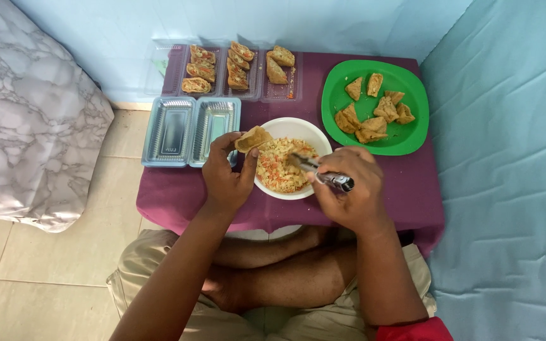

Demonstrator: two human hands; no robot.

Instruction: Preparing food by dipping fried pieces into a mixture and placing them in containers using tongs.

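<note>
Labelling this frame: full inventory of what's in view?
Tofu pocket: 1, tan, in left hand over bowl's edge
Spoon: 1, metal, in right hand, tip in filling
Bowl: 1, white, centre, holds shredded filling
Plate: 1, green, right, unfilled tofu pieces
Filled tray: 1, clear, back, stuffed tofu
Open tray: 1, clear, left
Tablecloth: 1, purple
Left hand: 1
Right hand: 1

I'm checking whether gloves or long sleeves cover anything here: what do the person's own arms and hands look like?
Both hands, the left hand and the right hand, are bare: no gloves, rings, watch or bracelet show. The forearms are uncovered too. A bit of red sleeve shows at the right upper arm; no left sleeve is in view.
</note>
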